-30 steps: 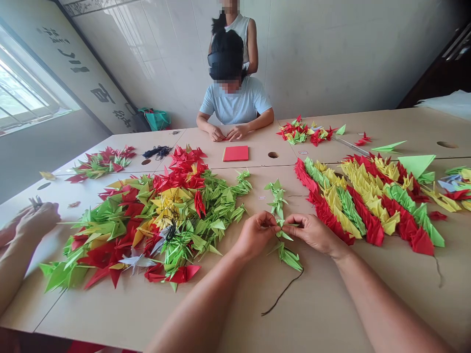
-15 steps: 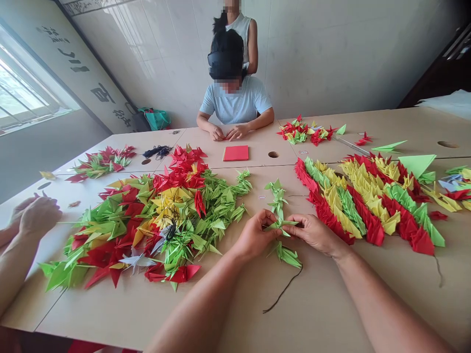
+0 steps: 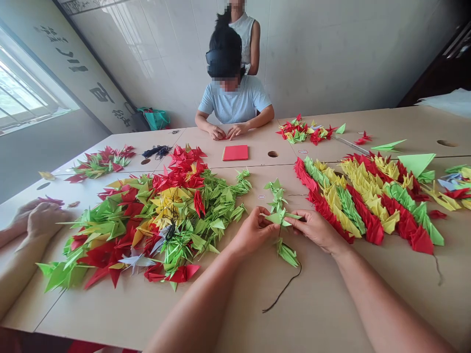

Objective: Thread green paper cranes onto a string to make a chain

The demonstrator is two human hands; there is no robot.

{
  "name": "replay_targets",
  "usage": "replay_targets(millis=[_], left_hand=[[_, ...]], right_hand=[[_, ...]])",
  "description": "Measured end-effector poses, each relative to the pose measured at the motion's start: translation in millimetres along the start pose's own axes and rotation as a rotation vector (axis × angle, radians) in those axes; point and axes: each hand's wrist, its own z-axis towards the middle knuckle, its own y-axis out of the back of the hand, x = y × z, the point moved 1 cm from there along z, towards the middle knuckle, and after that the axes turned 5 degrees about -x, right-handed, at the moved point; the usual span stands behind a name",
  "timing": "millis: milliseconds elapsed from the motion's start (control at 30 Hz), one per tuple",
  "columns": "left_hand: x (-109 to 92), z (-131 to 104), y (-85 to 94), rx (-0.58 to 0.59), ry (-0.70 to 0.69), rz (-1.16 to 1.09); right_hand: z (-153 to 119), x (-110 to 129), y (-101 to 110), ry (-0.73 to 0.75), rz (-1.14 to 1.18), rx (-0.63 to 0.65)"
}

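Between my two hands is a green paper crane (image 3: 280,216), threaded on a dark string (image 3: 285,289). My left hand (image 3: 259,226) pinches its left side. On the right side, my right hand (image 3: 308,226) grips a pointed tip of the same crane between thumb and fingers. Above it, more green cranes (image 3: 276,195) lie along the string line. Closer to me, a few green cranes (image 3: 288,252) sit bunched low on the string, whose loose end curls on the table.
A big pile of red, green and yellow cranes (image 3: 147,220) lies left. Finished-looking crane strands (image 3: 360,196) lie right. Red paper squares (image 3: 235,153) are ahead, before a seated person (image 3: 235,98); another person stands behind. Someone else's hands (image 3: 40,218) rest at the left edge.
My fingers have shifted slightly on the crane, and its body and right-hand tip show more. The other person's hands at the left have lowered and moved a little right.
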Motion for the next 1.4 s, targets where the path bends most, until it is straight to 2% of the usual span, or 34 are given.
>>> replay_targets(millis=[167, 333, 467, 700, 933, 1267, 1400], left_hand=[[0, -3, -1.6, 0.041, -0.008, 0.052], [-1, -6, -6.2, 0.065, -0.081, 0.227], [2, -4, -7.4, -0.028, -0.126, 0.368], [6, 4, -2.3, -0.255, -0.165, 0.307], [1, 2, -4.4, -0.305, -0.200, 0.410], [-2, 1, -6.2, -0.355, -0.216, 0.519], [-4, 1, -5.3, -0.377, -0.208, 0.519]], right_hand=[[2, -1, 2, -0.039, 0.067, -0.086], [2, 2, 3, -0.042, 0.138, -0.108], [1, 4, 2, -0.024, 0.163, -0.093], [-3, 8, 3, 0.051, 0.196, -0.106], [-12, 16, 2, 0.069, 0.095, 0.083], [-12, 11, -3, 0.006, 0.135, 0.177], [-17, 17, 4, -0.036, 0.138, 0.299]])
